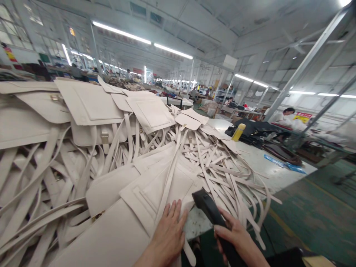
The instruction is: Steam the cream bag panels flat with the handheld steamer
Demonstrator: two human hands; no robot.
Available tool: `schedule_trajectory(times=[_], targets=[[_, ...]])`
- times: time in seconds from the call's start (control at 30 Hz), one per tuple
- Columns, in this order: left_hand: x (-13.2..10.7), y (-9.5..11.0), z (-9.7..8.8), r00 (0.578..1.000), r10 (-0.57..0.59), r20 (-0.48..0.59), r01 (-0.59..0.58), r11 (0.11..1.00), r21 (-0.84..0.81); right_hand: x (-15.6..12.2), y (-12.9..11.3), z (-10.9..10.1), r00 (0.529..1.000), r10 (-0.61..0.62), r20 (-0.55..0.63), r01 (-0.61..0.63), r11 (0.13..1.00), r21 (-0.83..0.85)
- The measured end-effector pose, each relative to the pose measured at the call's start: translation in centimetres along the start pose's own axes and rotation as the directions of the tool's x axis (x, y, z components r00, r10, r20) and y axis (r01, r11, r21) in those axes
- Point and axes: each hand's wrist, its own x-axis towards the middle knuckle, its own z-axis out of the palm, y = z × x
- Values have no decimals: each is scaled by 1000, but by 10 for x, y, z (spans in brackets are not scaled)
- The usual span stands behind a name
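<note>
My left hand (170, 231) lies flat, fingers stretched out, on a cream leather bag panel (155, 193) with a stitched pocket and a strap running across it. My right hand (232, 233) is wrapped round a black handheld tool with a wide, flat head (207, 204). The tool's head is beside the panel's right edge, over the table's front edge; whether it touches the leather I cannot tell. A larger cream panel (108, 237) with a metal clasp lies left of my left hand. One strap end (189, 254) hangs below it.
Cream bag pieces (89, 100) and tangled straps (222, 174) are heaped across the white table (289, 178), some straps hanging over its right edge. A yellow bottle (238, 132), dark bags (250, 133) and blue packets (274, 160) sit farther right. A person (287, 115) is at a distant table.
</note>
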Motion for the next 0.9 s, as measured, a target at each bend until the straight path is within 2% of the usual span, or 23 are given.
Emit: schedule_trajectory(times=[0.2, 0.3, 0.4, 0.47, 0.53, 0.63, 0.7, 0.8, 0.9], targets=[[-2, -2, -4, 1000, 12, 7, -12, 1000, -2, 67, -30, 8, 1000, 13, 22, -12, 998, -63], [-1, -2, -1, 1000, 17, -2, -17, 1000, 18, 93, -37, 12, 998, -62, -25, 60, 996, -68], [-1, -4, -2, 999, 33, 15, -34, 998, 47, 98, -45, 10, 980, -164, -110, 158, 985, -64], [-2, -10, -10, 999, 28, 28, -30, 997, 77, 88, -48, 6, 974, -188, -126, 180, 981, -67], [-7, -22, -25, 998, -32, 47, 25, 989, 146, 69, -47, 1, 982, -162, -97, 154, 985, -80], [-23, -50, -52, 982, -186, 27, 172, 944, 281, 31, -37, -1, 998, -63, -27, 60, 992, -110], [-37, -70, -64, 973, -230, -36, 230, 922, 310, 6, -28, 1, 999, 16, 34, -12, 994, -113], [-58, -90, -64, 976, -169, -138, 202, 939, 279, -26, -18, 10, 971, 113, 209, -104, 993, -52], [-70, -95, -54, 970, -119, -214, 171, 954, 246, -47, -13, 22, 931, 113, 346, -119, 993, -6]])
